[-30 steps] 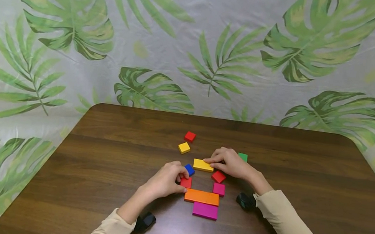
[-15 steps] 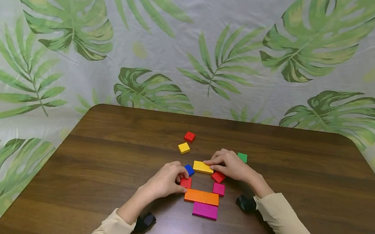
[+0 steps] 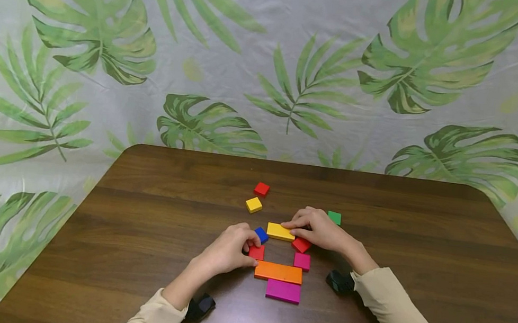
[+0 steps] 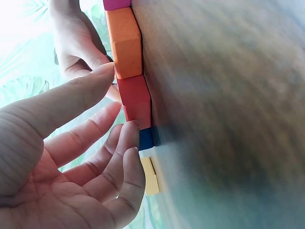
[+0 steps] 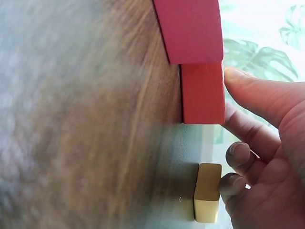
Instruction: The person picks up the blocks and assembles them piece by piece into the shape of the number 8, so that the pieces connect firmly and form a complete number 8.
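In the head view my left hand [image 3: 227,249] is curled about a red block [image 3: 256,252], its thumb by the corner of a long orange block [image 3: 278,272] and its fingertips by a blue block [image 3: 261,235]. The left wrist view shows those fingertips against the red block [image 4: 137,102]. My right hand [image 3: 323,228] pinches the right end of a long yellow block [image 3: 280,231]. Under its thumb is a tilted red block [image 3: 301,244], which touches a magenta block [image 5: 191,31] in the right wrist view. A larger magenta block [image 3: 283,290] lies against the orange one.
Farther back on the wooden table [image 3: 165,183] lie a small red block [image 3: 262,189] and a small yellow block [image 3: 254,204]. A green block [image 3: 334,217] sits behind my right hand. A leaf-print cloth [image 3: 232,62] hangs beyond the table.
My right hand has drawn the long yellow block slightly nearer, towards the tilted red block. The left hand has stayed in place.
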A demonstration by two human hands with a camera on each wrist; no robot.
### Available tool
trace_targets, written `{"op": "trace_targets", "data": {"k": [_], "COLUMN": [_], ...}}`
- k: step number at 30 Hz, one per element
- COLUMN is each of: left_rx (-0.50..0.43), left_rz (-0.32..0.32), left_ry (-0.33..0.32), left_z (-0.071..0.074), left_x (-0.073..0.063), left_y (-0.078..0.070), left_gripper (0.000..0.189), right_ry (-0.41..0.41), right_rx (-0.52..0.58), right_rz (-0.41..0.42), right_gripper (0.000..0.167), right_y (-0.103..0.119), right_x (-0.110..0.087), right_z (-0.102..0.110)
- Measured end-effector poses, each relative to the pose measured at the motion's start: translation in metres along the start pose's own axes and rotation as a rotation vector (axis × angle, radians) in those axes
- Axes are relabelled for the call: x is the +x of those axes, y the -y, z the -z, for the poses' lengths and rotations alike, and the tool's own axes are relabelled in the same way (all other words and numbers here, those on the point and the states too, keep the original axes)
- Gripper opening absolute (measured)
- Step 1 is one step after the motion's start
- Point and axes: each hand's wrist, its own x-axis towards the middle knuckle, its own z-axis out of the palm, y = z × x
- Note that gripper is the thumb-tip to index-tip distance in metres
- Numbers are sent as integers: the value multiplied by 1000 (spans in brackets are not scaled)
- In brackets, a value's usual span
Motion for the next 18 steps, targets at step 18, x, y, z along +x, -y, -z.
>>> {"op": "trace_targets", "data": {"k": [18], "left_rx": [11], "left_rz": [13], "left_ry": [9], "left_z": [0], "left_x": [0], "left_y": [0], "left_gripper": [27], "right_ry": [-64], "right_rx": [14], "right_rz": [-2], "right_gripper": [30], "right_y": [1], "right_x": [-6], "right_z": [1]}}
